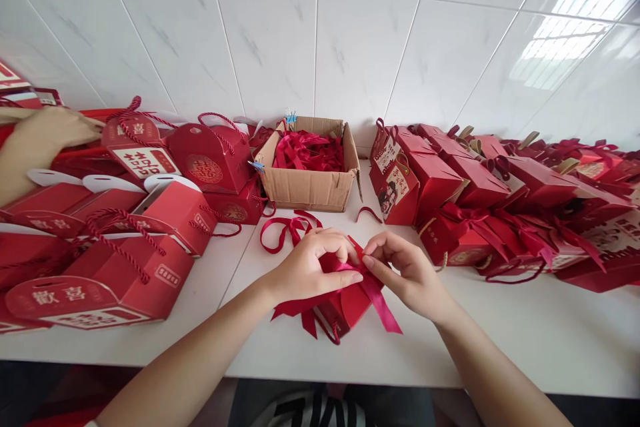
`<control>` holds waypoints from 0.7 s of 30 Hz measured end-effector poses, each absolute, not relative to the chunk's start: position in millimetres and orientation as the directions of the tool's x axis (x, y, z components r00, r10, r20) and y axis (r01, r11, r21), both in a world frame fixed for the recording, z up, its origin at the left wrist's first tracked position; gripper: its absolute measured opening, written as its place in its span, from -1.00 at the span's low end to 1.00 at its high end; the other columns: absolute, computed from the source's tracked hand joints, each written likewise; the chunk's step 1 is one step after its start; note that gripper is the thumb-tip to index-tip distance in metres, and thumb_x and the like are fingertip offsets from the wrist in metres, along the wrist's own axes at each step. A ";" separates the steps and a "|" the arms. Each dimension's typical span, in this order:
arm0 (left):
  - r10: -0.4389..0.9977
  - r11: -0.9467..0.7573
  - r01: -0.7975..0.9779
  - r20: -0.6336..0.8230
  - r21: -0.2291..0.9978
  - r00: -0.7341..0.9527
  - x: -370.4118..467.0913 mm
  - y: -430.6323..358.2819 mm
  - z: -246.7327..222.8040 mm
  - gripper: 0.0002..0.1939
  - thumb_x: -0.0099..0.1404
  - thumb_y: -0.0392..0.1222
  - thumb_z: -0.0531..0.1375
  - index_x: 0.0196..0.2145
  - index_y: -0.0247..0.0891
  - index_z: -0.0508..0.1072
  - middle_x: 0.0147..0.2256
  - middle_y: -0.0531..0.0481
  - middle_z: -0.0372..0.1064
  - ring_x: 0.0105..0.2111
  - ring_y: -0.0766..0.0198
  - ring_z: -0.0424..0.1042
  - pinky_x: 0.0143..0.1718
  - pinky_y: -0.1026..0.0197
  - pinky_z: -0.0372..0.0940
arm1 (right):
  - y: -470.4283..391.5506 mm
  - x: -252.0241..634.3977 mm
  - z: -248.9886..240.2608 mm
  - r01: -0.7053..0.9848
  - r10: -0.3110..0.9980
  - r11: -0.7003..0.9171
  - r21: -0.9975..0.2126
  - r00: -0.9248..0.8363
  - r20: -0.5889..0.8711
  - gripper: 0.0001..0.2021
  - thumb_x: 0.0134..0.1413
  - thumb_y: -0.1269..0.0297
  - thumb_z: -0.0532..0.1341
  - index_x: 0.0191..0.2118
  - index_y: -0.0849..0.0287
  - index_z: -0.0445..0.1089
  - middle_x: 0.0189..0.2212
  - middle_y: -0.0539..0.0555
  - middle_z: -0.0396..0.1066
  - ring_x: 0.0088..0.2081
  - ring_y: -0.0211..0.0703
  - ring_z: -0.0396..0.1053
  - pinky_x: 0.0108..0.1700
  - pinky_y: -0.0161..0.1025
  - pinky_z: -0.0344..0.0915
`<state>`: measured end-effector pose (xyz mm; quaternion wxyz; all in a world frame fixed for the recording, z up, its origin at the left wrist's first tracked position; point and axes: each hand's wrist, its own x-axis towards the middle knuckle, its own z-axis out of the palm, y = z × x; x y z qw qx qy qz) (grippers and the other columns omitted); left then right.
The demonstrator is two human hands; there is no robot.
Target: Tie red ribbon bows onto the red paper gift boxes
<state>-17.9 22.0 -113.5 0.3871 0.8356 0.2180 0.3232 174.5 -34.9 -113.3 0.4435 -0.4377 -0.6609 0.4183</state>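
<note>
Both hands meet over a small red gift box (345, 310) near the front edge of the white table (525, 340). The left hand (307, 270) and the right hand (407, 273) each pinch the magenta ribbon (377, 297) on its top. At 12 o'clock of the hands stands a cardboard box (310, 187) of red ribbons; at 10 o'clock, another person's hand (47, 133) touches a stack of red boxes.
</note>
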 end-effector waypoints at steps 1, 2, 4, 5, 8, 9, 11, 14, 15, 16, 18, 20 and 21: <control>0.617 -0.602 0.114 0.369 0.790 0.696 -17.8 22.0 -113.2 -0.60 0.16 -0.18 0.29 -0.57 -0.22 0.09 -0.39 0.01 0.47 -0.22 0.19 0.41 -0.03 0.08 0.16 | -34.8 174.3 -113.4 0.202 0.949 0.269 -0.942 -0.221 0.224 -0.90 0.21 0.26 0.15 -0.30 0.17 0.29 -0.52 -0.05 0.26 -0.49 -0.31 0.16 -0.45 -0.32 0.11; 0.617 -0.600 0.115 0.366 0.792 0.697 -17.6 22.1 -112.9 -0.59 0.15 -0.19 0.30 -0.58 -0.23 0.08 -0.41 0.02 0.46 -0.22 0.19 0.41 -0.03 0.08 0.15 | -34.7 174.3 -113.6 0.196 0.949 0.271 -0.942 -0.221 0.227 -0.90 0.21 0.27 0.15 -0.29 0.17 0.29 -0.52 -0.05 0.26 -0.49 -0.31 0.15 -0.45 -0.32 0.11; 0.618 -0.598 0.120 0.360 0.793 0.699 -17.2 22.3 -112.5 -0.57 0.14 -0.21 0.30 -0.60 -0.23 0.07 -0.43 0.03 0.46 -0.21 0.19 0.41 -0.01 0.08 0.15 | -34.3 174.6 -114.2 0.186 0.948 0.272 -0.944 -0.222 0.229 -0.90 0.21 0.26 0.15 -0.29 0.17 0.29 -0.52 -0.05 0.27 -0.49 -0.31 0.15 -0.45 -0.32 0.10; 0.619 -0.596 0.122 0.357 0.794 0.700 -17.1 22.4 -112.4 -0.56 0.13 -0.22 0.31 -0.60 -0.23 0.06 -0.43 0.04 0.45 -0.20 0.19 0.41 -0.01 0.08 0.15 | -33.8 175.1 -114.7 0.181 0.948 0.271 -0.945 -0.222 0.229 -0.90 0.22 0.26 0.14 -0.29 0.17 0.29 -0.52 -0.05 0.27 -0.49 -0.31 0.16 -0.45 -0.31 0.10; 0.619 -0.592 0.124 0.351 0.796 0.702 -17.3 23.0 -113.0 -0.55 0.13 -0.22 0.31 -0.61 -0.24 0.05 -0.44 0.04 0.45 -0.20 0.20 0.42 -0.01 0.10 0.15 | -31.7 178.0 -116.8 0.173 0.950 0.266 -0.948 -0.211 0.228 -0.89 0.22 0.25 0.15 -0.29 0.17 0.28 -0.52 -0.05 0.26 -0.49 -0.30 0.16 -0.45 -0.31 0.10; 0.618 -0.593 0.125 0.351 0.795 0.703 -17.5 23.2 -113.3 -0.55 0.13 -0.22 0.31 -0.62 -0.24 0.05 -0.44 0.04 0.45 -0.20 0.20 0.42 -0.01 0.10 0.15 | -30.8 179.2 -117.6 0.173 0.953 0.263 -0.949 -0.202 0.227 -0.89 0.22 0.24 0.15 -0.29 0.16 0.28 -0.52 -0.05 0.26 -0.49 -0.30 0.16 -0.45 -0.31 0.10; 0.616 -0.599 0.131 0.351 0.790 0.705 -18.2 23.5 -113.6 -0.56 0.13 -0.22 0.31 -0.62 -0.24 0.06 -0.43 0.03 0.45 -0.19 0.20 0.42 0.00 0.09 0.14 | -29.1 181.4 -118.8 0.173 0.958 0.250 -0.953 -0.187 0.217 -0.88 0.21 0.23 0.16 -0.28 0.16 0.27 -0.53 -0.06 0.25 -0.49 -0.30 0.16 -0.45 -0.31 0.09; 0.620 -0.604 0.145 0.347 0.784 0.703 -18.6 23.3 -113.1 -0.55 0.13 -0.21 0.31 -0.62 -0.24 0.05 -0.44 0.02 0.44 -0.17 0.16 0.42 -0.01 0.08 0.15 | -28.1 182.9 -119.4 0.184 0.962 0.238 -0.954 -0.179 0.205 -0.89 0.21 0.23 0.16 -0.27 0.15 0.27 -0.53 -0.06 0.25 -0.49 -0.30 0.16 -0.45 -0.31 0.08; 0.623 -0.598 0.142 0.346 0.789 0.702 -18.4 22.9 -112.8 -0.55 0.14 -0.19 0.30 -0.62 -0.23 0.05 -0.45 0.01 0.43 -0.18 0.15 0.42 -0.03 0.08 0.16 | -28.2 182.8 -119.2 0.190 0.962 0.239 -0.952 -0.183 0.205 -0.89 0.21 0.24 0.16 -0.28 0.15 0.27 -0.53 -0.06 0.24 -0.49 -0.30 0.15 -0.45 -0.31 0.08; 0.627 -0.589 0.136 0.344 0.797 0.699 -18.1 22.5 -112.5 -0.56 0.16 -0.18 0.28 -0.62 -0.23 0.05 -0.47 0.01 0.43 -0.18 0.14 0.42 -0.04 0.08 0.17 | -28.5 182.5 -118.9 0.196 0.960 0.243 -0.950 -0.187 0.207 -0.90 0.21 0.24 0.16 -0.28 0.15 0.27 -0.53 -0.07 0.24 -0.48 -0.30 0.15 -0.44 -0.30 0.08; 0.647 -0.567 0.127 0.344 0.814 0.680 -16.9 21.4 -112.2 -0.56 0.21 -0.17 0.24 -0.63 -0.22 0.03 -0.52 0.02 0.40 -0.19 0.14 0.43 -0.07 0.09 0.20 | -29.4 181.4 -118.0 0.205 0.956 0.256 -0.945 -0.200 0.216 -0.91 0.21 0.26 0.15 -0.28 0.15 0.27 -0.53 -0.07 0.25 -0.48 -0.30 0.16 -0.43 -0.30 0.09; 0.671 -0.556 0.134 0.348 0.821 0.655 -15.5 20.4 -112.5 -0.55 0.23 -0.19 0.21 -0.63 -0.22 0.01 -0.58 0.03 0.36 -0.22 0.15 0.43 -0.07 0.10 0.21 | -30.2 180.7 -117.1 0.218 0.950 0.275 -0.936 -0.213 0.229 -0.92 0.22 0.27 0.14 -0.28 0.15 0.27 -0.53 -0.07 0.25 -0.48 -0.30 0.17 -0.42 -0.30 0.10; 0.681 -0.555 0.143 0.349 0.819 0.644 -14.9 20.1 -112.8 -0.54 0.23 -0.21 0.20 -0.64 -0.22 -0.01 -0.59 0.04 0.35 -0.22 0.15 0.44 -0.07 0.10 0.21 | -30.6 180.6 -116.8 0.228 0.947 0.285 -0.931 -0.217 0.237 -0.92 0.22 0.28 0.14 -0.28 0.15 0.27 -0.53 -0.06 0.25 -0.48 -0.29 0.17 -0.42 -0.30 0.10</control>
